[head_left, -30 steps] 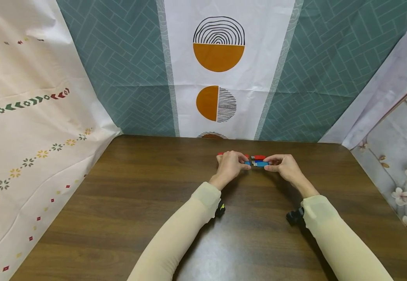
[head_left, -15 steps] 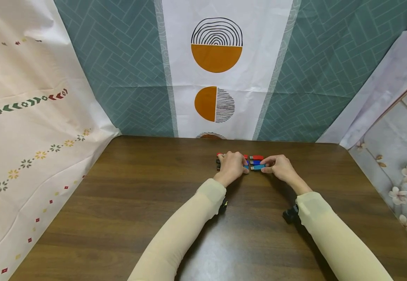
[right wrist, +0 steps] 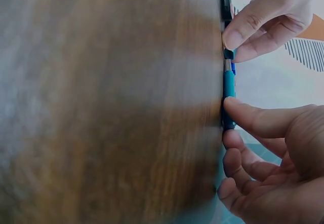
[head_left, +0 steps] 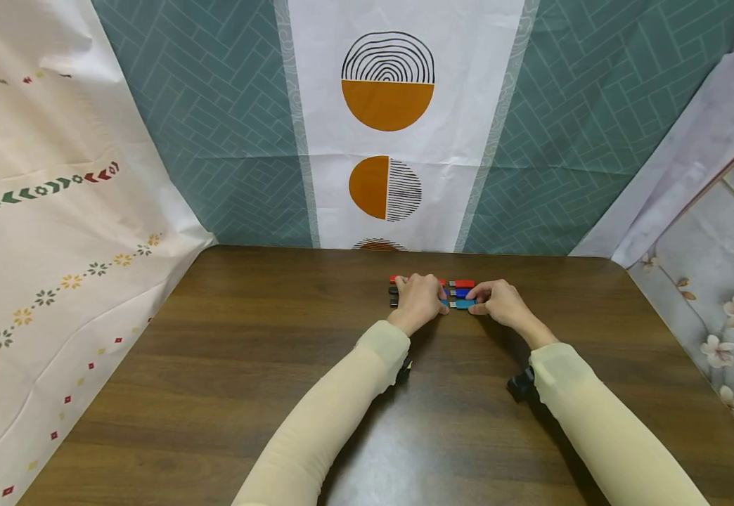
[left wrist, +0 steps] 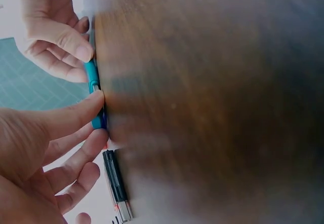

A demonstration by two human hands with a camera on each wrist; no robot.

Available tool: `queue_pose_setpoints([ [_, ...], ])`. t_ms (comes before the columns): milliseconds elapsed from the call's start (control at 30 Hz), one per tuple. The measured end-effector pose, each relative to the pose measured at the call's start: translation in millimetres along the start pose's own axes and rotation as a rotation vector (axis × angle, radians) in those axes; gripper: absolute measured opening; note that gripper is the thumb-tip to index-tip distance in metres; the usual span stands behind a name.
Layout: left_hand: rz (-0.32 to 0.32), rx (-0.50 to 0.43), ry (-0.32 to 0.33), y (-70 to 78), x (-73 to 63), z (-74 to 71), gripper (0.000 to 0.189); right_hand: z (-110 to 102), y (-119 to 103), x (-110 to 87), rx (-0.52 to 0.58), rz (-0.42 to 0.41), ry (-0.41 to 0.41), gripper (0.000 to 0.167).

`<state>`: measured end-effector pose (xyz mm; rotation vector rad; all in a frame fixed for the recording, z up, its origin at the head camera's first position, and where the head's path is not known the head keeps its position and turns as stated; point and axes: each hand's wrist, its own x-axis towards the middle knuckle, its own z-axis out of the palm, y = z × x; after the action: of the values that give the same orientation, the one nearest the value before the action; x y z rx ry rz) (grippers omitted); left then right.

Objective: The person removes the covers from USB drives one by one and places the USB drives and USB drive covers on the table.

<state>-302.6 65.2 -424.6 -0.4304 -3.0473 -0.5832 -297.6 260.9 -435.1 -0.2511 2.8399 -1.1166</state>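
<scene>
Small USB flash drives lie in short rows on the table's far part. My right hand [head_left: 503, 302] pinches a light blue USB flash drive [head_left: 460, 305] by its rear end, its metal plug pointing left. It lies in front of a dark blue drive [head_left: 459, 293] and a red drive [head_left: 462, 284]. Just to the left, my left hand [head_left: 416, 301] pinches another light blue USB flash drive [left wrist: 98, 122] between thumb and fingers, mostly hidden in the head view. Beyond that hand's left side show a red drive end [head_left: 394, 279] and a black drive [left wrist: 115, 176].
The brown wooden table [head_left: 266, 365] stretches toward me and to both sides. Behind the drives hangs a green and white patterned cloth [head_left: 247, 140] at the table's far edge. A cream cloth [head_left: 76, 246] borders the left side, a floral one [head_left: 715, 281] the right.
My right hand has drawn its light blue drive slightly toward me, opening a gap to the dark blue one and straightening it. My left hand has shifted slightly toward me, uncovering black drive ends.
</scene>
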Motion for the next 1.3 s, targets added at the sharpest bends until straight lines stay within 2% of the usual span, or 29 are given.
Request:
queue_pose_setpoints([
  [900,0.009,-0.010,0.013,-1.8,0.8,1.2,0.020,-2,-2,-0.5,0.014,-0.001,-0.006,0.020],
  [1100,0.009,-0.026,0.040,-2.2,-1.9,-5.5,0.018,-5,-5,-3.3,0.025,-0.013,0.013,0.021],
  [1300,0.022,-0.107,0.043,-9.6,-4.2,-16.5,0.020,-7,-12,-4.0,0.029,-0.026,0.043,0.022],
])
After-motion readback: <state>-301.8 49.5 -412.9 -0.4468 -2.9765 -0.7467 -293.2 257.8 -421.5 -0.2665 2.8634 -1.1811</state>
